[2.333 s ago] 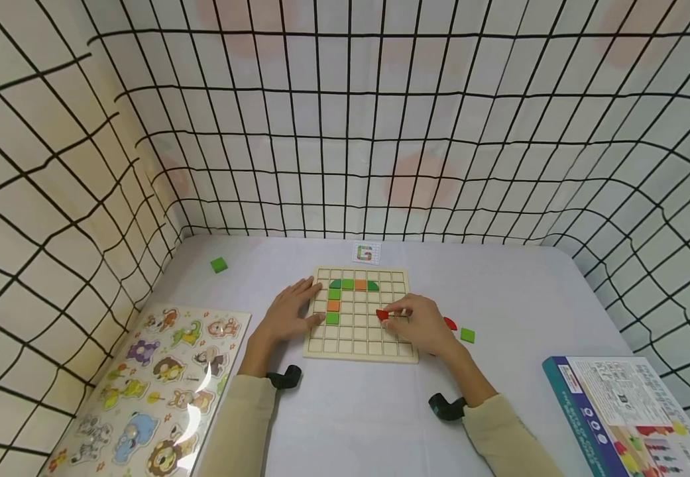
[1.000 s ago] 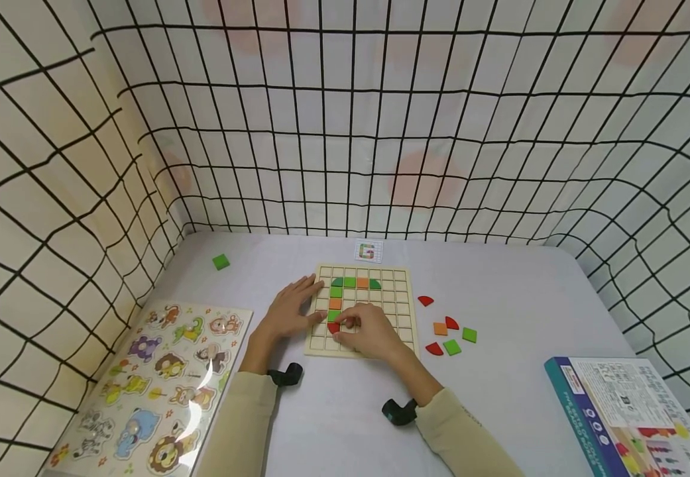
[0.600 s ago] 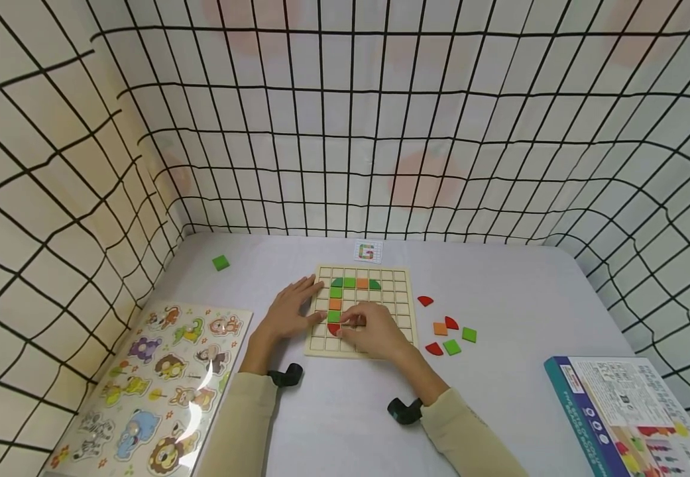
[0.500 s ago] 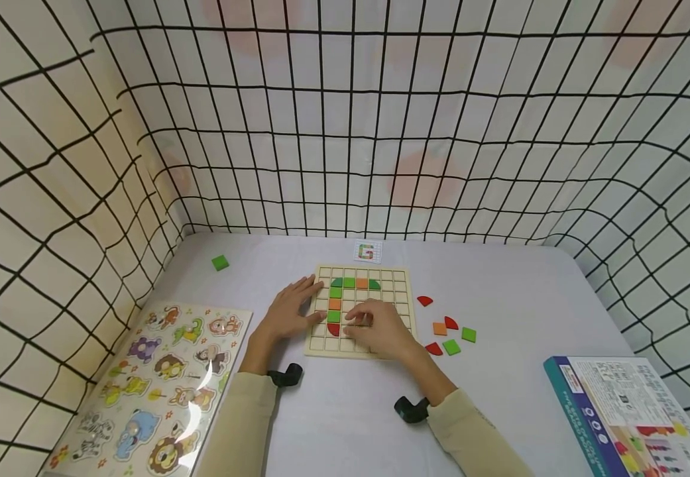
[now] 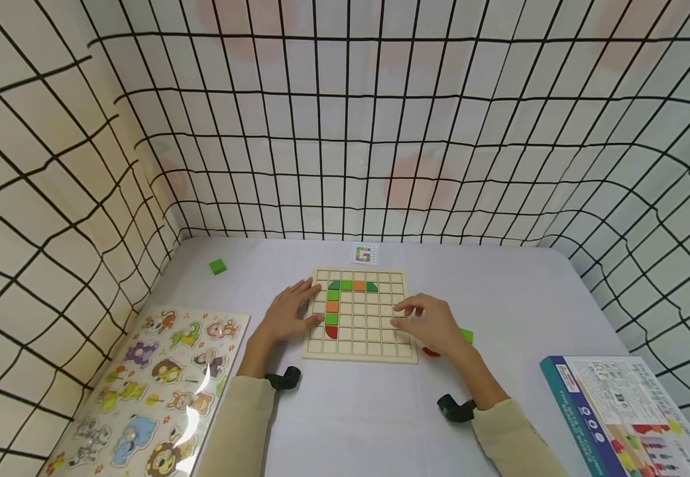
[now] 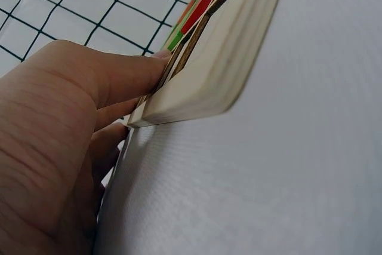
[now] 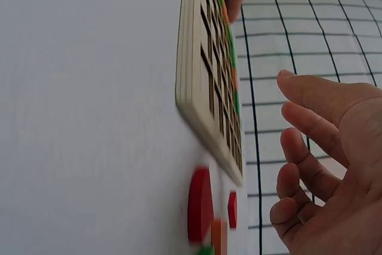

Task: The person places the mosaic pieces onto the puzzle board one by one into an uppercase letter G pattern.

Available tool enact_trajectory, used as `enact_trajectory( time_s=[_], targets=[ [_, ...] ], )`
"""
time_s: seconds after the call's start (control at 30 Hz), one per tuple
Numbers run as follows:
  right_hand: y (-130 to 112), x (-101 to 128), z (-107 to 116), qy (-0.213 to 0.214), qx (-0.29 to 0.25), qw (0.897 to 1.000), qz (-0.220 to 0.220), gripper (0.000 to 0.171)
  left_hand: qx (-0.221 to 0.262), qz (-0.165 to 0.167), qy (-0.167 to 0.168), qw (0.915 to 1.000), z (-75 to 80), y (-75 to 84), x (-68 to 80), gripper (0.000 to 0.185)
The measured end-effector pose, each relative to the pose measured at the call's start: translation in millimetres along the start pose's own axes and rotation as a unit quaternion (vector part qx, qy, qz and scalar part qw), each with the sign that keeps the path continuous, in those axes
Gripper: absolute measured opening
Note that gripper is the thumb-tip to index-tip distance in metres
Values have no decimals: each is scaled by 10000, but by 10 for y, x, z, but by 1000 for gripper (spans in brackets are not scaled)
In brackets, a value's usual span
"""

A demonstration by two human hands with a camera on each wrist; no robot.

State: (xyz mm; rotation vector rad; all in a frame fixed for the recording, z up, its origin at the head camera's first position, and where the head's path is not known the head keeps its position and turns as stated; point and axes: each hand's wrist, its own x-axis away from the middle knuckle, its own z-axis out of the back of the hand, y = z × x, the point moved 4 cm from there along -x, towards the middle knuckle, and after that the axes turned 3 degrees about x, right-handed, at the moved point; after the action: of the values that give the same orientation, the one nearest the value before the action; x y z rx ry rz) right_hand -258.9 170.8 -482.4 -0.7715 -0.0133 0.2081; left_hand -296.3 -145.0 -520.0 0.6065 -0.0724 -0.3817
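A wooden grid board [image 5: 359, 358] lies in the middle of the table. In its cells, green and orange squares and dark green corner pieces form a row and a column, with a red quarter-round piece [image 5: 331, 332] at the column's bottom. My left hand [image 5: 287, 310] rests at the board's left edge; in the left wrist view its thumb lies on the frame. Over the right edge, my right hand [image 5: 434, 324] holds nothing, its thumb and fingers apart. Beneath it, a loose red piece [image 7: 202, 207] and an orange square [image 7: 219, 237] show in the right wrist view.
Behind the board stands a small card [image 5: 365, 254] with a coloured G pattern. A loose green square [image 5: 217, 267] lies at the back left. An animal puzzle [image 5: 154, 399] fills the left side, a box [image 5: 619, 391] the right front. Black wire mesh [image 5: 347, 139] surrounds the table.
My right hand brought a red quarter-round piece to the bottom of the column, let it go, then moved right to the board's right edge. My left hand stayed put.
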Motion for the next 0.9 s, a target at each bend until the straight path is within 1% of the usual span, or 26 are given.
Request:
enact_trajectory(
  time_s=[0.17, 0.4, 0.6, 0.7, 0.9],
  targets=[
    [223, 88, 186, 193, 324, 9990, -254, 29, -10, 16, 8, 10000, -9, -7, -6, 75],
    [536, 248, 438, 311, 468, 9967, -581, 34, 29, 82, -20, 10000, -21, 9, 5, 75],
    [732, 362, 576, 522, 819, 9937, -558, 38, -24, 148, -19, 9999, -24, 10, -2, 75],
    [809, 406, 606, 505, 923, 9925, -624, 38, -12, 139, 5, 9999, -20, 7, -3, 75],
    [886, 484, 666, 321, 885, 9932, -687, 40, -25, 175, -37, 9998, -19, 6, -2, 75]
  ],
)
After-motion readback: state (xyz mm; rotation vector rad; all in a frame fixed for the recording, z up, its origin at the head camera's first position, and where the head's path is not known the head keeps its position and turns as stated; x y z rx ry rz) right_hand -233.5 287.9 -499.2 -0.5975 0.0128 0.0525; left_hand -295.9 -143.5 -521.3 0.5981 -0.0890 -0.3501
